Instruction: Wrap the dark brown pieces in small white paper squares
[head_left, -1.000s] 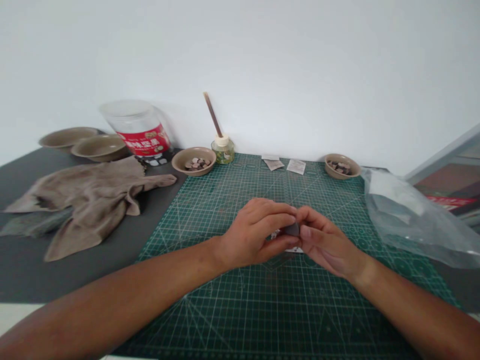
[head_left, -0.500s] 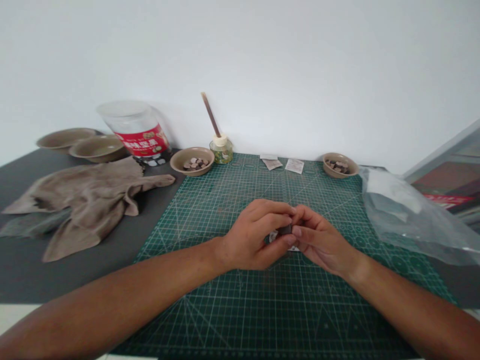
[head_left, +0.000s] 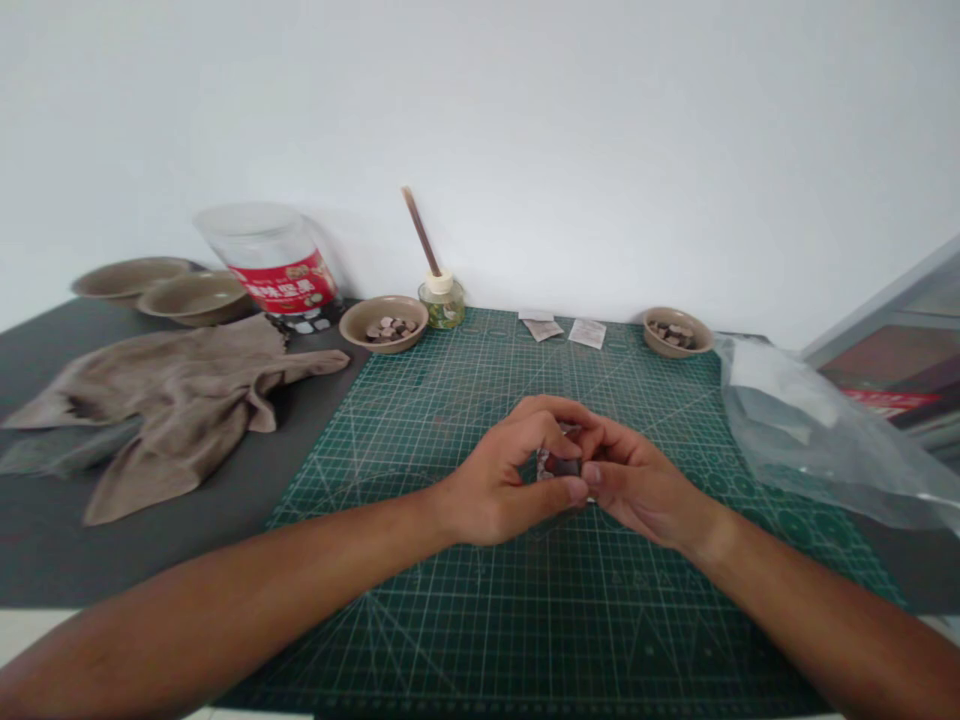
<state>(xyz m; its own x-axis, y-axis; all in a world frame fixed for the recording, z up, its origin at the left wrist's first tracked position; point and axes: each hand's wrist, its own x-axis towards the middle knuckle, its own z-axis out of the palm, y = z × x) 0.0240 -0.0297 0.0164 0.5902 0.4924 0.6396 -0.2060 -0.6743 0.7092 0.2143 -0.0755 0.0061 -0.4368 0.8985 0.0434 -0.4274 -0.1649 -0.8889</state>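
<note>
From my remote seat, the head camera shows me a green cutting mat ruled with pale grid lines, laid over a dark grey tabletop that runs back to a plain white wall; along the left I have two nested-looking brown bowls, a clear plastic jar with a red label, and a crumpled brown cloth; near the wall stand a bowl of small pieces, a reed diffuser and flat paper packets; to the right, a second bowl of pieces sits just beside a clear plastic bag.

My left hand arches over the middle of the mat, thumb and index finger bent into a narrow gap and closed on a small dark grey piece; my right hand pinches that piece at its right edge, thumb near the left thumb; the fingers hide the exact contacts, and I cannot tell whether the piece clears the mat; a whitish, patterned item shows partly behind it, mostly covered.
</note>
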